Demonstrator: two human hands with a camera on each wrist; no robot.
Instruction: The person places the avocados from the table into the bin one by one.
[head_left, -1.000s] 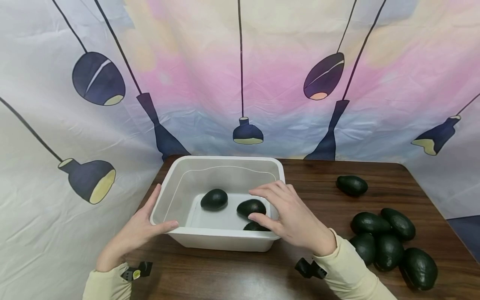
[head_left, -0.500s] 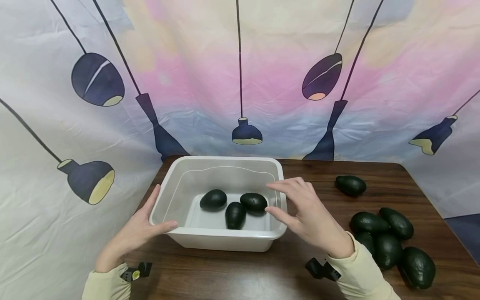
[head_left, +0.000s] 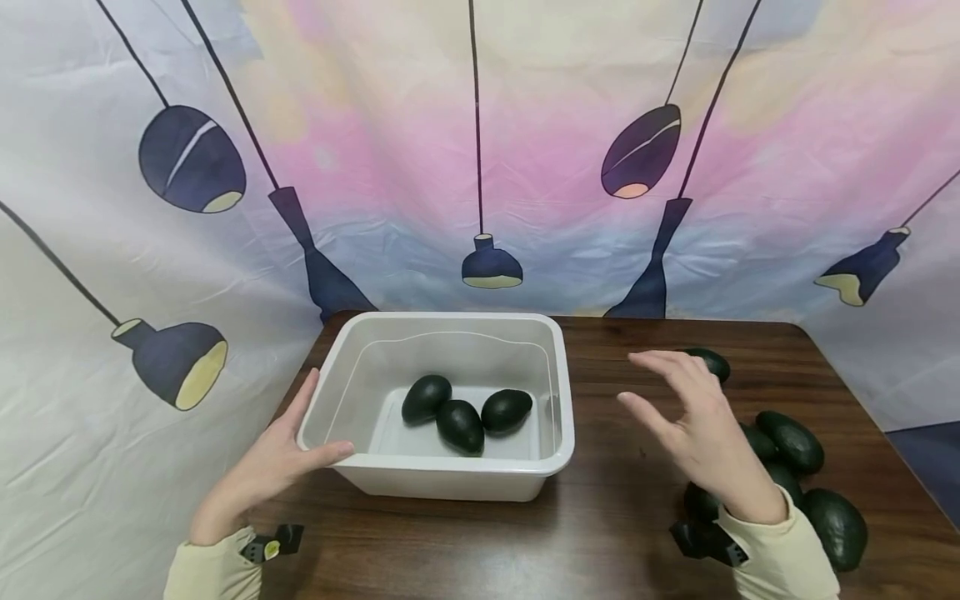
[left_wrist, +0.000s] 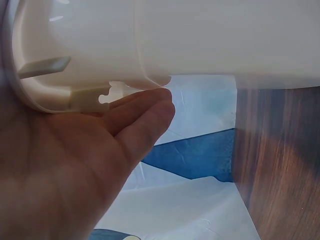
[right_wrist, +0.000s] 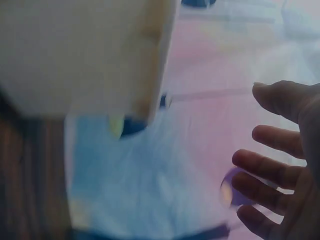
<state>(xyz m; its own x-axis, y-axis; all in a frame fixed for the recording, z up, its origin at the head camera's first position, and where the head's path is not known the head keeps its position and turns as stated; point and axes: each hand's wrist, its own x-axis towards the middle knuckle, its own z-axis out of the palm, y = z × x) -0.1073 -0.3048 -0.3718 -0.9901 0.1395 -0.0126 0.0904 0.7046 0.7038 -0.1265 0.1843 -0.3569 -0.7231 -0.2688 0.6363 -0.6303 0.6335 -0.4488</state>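
Observation:
A white plastic tub (head_left: 450, 467) stands on the wooden table with three avocados inside: one at left (head_left: 426, 398), one in front (head_left: 461, 427), one at right (head_left: 507, 412). My left hand (head_left: 266, 467) holds the tub's near left corner, thumb over the rim; the left wrist view shows its fingers (left_wrist: 145, 125) stretched beneath the rim. Right of the tub, my right hand (head_left: 701, 429) is in the air with fingers spread and nothing in them, overlapping loose avocados. In the right wrist view, that hand (right_wrist: 280, 170) is apart from the tub's side (right_wrist: 85, 55).
Several avocados (head_left: 834, 529) lie grouped on the table's right side, partly hidden behind the right hand and wrist. A single avocado (head_left: 711, 364) lies farther back. A cloth (head_left: 480, 150) printed with lamps hangs behind the table (head_left: 465, 546).
My right hand has moved out of the tub and rightward toward the loose avocados. The front avocado in the tub has rolled left against the left one. My left hand stays at the rim.

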